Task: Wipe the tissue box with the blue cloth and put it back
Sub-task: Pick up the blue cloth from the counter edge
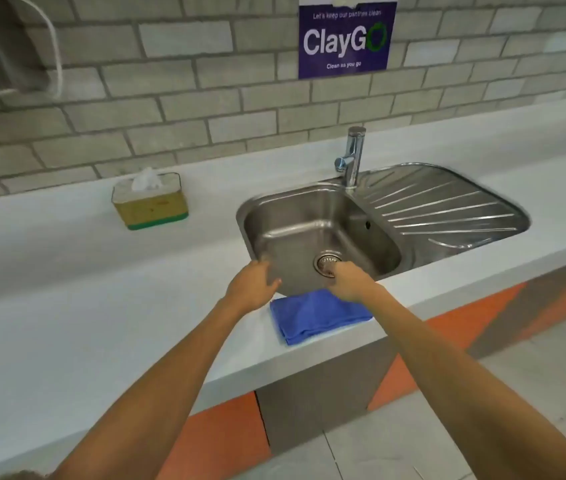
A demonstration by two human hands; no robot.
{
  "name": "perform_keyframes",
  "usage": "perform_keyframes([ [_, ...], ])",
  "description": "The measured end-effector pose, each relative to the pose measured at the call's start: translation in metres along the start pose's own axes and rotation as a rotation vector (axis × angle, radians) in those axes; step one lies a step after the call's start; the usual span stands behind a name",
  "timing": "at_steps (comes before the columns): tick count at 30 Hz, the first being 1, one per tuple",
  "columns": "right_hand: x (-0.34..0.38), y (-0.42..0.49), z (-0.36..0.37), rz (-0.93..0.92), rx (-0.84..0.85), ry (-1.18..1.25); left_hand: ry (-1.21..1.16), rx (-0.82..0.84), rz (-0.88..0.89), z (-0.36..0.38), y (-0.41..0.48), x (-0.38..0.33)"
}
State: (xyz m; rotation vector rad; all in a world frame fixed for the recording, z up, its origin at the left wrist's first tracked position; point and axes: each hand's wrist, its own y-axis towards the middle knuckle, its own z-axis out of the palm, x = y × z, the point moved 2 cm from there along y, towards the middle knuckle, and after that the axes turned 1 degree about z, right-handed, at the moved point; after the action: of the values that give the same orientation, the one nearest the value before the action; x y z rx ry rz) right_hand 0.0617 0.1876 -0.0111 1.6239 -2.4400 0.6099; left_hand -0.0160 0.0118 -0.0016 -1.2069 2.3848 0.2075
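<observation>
Head view: left hand (252,285) open, right hand (350,284) loosely curled and empty, both above the cloth (316,315); tissue box (150,202) well apart on the surface (67,306).

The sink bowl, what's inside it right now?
The sink bowl shows only its metal drain strainer; no dishes show. The left hand and right hand cover its near edge, so that strip is hidden.

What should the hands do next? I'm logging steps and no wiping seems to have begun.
Probably lower the right hand and grasp the blue cloth. It lies folded on the counter edge just below both hands, neither gripping it, while the tissue box sits untouched by the wall, left of the sink.
</observation>
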Motion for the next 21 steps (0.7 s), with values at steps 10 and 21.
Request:
perform_keyframes([
  [10,-0.044,0.025,0.009,-0.014,0.094,-0.117,0.014,0.119,-0.166,0.057,0.011,0.004],
  [21,-0.041,0.059,0.005,-0.020,-0.113,0.178,-0.933,-0.008,-0.451,0.031,0.021,0.012],
])
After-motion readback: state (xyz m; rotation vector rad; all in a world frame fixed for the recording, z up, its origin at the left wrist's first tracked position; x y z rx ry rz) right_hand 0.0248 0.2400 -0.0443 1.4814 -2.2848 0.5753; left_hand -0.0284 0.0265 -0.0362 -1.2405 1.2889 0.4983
